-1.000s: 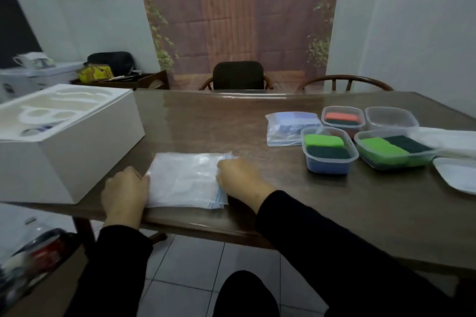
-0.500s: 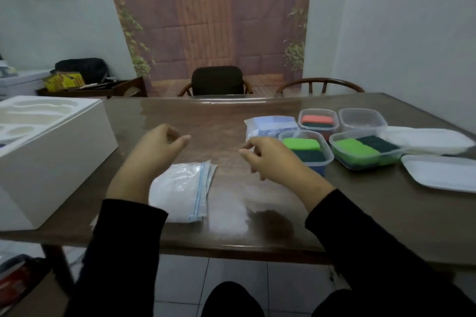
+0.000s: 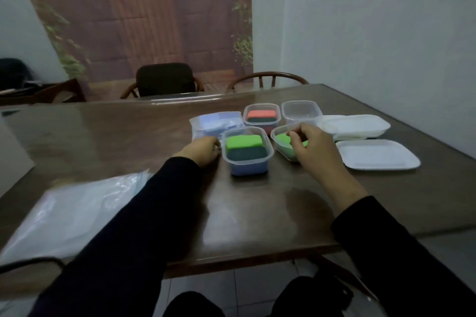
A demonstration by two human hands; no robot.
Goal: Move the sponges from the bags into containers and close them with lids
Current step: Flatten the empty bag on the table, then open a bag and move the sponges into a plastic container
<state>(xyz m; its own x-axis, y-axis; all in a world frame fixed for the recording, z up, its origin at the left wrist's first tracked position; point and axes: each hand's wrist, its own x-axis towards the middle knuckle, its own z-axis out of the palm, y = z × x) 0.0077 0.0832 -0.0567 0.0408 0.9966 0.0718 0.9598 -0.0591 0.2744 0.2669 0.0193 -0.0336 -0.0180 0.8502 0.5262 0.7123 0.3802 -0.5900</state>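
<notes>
Hands at the containers: left hand (image 3: 203, 150) curled beside the near container (image 3: 247, 162), grip unclear; right hand (image 3: 313, 145) pinching a green sponge (image 3: 283, 138) in its tub. Three tubs filled, one container (image 3: 301, 112) empty, one bag (image 3: 217, 125) apparently still full, lids (image 3: 377, 154) off.

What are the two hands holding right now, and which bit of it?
The right hand pinches the near rim of the container with green sponges. The left hand rests beside the middle container; any hold there cannot be told.
</notes>
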